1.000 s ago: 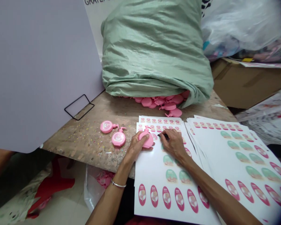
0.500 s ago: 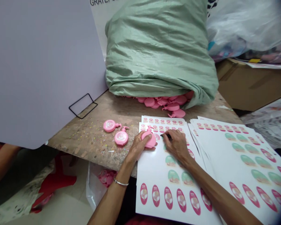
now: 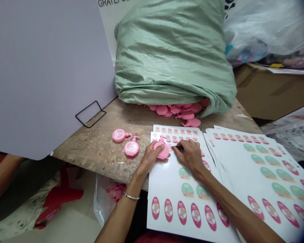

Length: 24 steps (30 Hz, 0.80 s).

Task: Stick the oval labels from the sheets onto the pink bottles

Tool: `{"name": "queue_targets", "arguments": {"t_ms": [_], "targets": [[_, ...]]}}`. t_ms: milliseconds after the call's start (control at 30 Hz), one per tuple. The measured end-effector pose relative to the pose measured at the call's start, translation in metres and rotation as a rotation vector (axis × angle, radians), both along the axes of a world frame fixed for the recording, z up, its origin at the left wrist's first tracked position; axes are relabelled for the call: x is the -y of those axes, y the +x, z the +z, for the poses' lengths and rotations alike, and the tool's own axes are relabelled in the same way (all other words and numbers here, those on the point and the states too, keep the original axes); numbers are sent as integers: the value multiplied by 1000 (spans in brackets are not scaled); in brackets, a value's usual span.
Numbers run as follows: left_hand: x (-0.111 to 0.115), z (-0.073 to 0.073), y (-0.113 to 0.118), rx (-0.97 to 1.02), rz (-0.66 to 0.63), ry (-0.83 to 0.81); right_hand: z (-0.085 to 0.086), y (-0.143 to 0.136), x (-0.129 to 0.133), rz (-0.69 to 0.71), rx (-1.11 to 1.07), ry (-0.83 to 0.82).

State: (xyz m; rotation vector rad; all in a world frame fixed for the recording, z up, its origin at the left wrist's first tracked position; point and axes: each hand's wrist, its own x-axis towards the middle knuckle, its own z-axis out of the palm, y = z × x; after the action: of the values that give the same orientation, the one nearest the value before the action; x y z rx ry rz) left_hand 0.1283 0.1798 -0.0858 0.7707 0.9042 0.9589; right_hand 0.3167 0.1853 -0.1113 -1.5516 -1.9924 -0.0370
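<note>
A: How're the hands sitting?
B: Left hand [image 3: 150,158] has its thumb across a pink pump bottle [image 3: 163,153], gripping it over the sticker sheet [image 3: 164,180]. Right hand [image 3: 192,156] is curled, pinching a thin black tool [image 3: 178,147] right beside it.
A: Anything in the way?
B: Right forearm [image 3: 223,190] hides some stickers. Two labelled bottles [image 3: 131,149] lie left; green sack [image 3: 174,60] behind, pink bottles [image 3: 187,115] spilling out.
</note>
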Motion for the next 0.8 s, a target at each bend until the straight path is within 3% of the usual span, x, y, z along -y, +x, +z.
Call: {"name": "queue_targets", "arguments": {"t_ms": [200,367,500,600,700,800], "targets": [[1,1,-1,17,2,4,5,-4,4,60,47,182],[3,1,-1,53,27,2,8,-4,3,75,-72,185],[3,1,-2,88,30,-12,5,-1,2,34,-205,123],[3,0,-4,115,36,-10,8,4,-1,-42,-427,-4],[6,1,-6,148,40,-4,21,7,0,-83,-627,-129],[14,8,-7,185,35,-2,43,1,9,-7,-662,-168]]}}
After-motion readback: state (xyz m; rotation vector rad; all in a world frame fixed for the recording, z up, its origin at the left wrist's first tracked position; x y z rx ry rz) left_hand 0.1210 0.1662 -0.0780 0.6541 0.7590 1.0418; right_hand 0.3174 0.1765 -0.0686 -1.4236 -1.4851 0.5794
